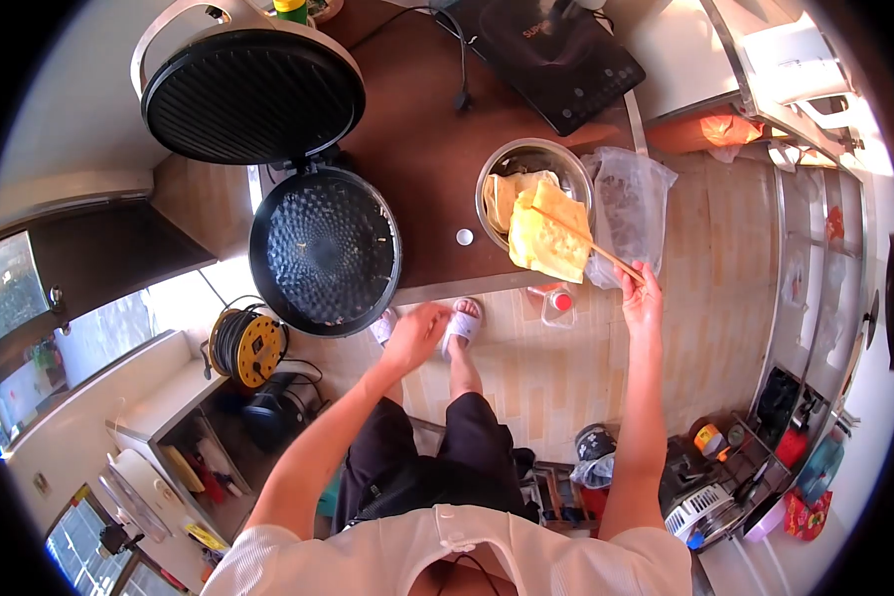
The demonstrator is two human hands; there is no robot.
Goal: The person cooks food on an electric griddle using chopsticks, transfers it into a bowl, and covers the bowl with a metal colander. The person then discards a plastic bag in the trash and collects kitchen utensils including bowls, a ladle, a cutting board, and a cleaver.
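My right hand (642, 298) grips a pair of wooden chopsticks (606, 256). Their tips press on a yellow pancake (549, 238) that hangs over the near rim of a steel bowl (483, 207). Paler folded pancake (508, 189) lies inside the bowl. Closed loosely, with nothing visible in it, my left hand (417, 336) is in front of the counter edge, right of the electric griddle's lower plate (326, 253). The griddle stands open, its ridged lid (253, 96) tipped back; a few crumbs dot the dark lower plate.
A clear plastic bag (634, 214) lies right of the bowl. On the brown counter (417, 179) are a small white cap (464, 237), a power plug (462, 100) and an induction cooker (556, 65). Below the edge sits a red-capped bottle (560, 306); a cable reel (248, 348) is at left.
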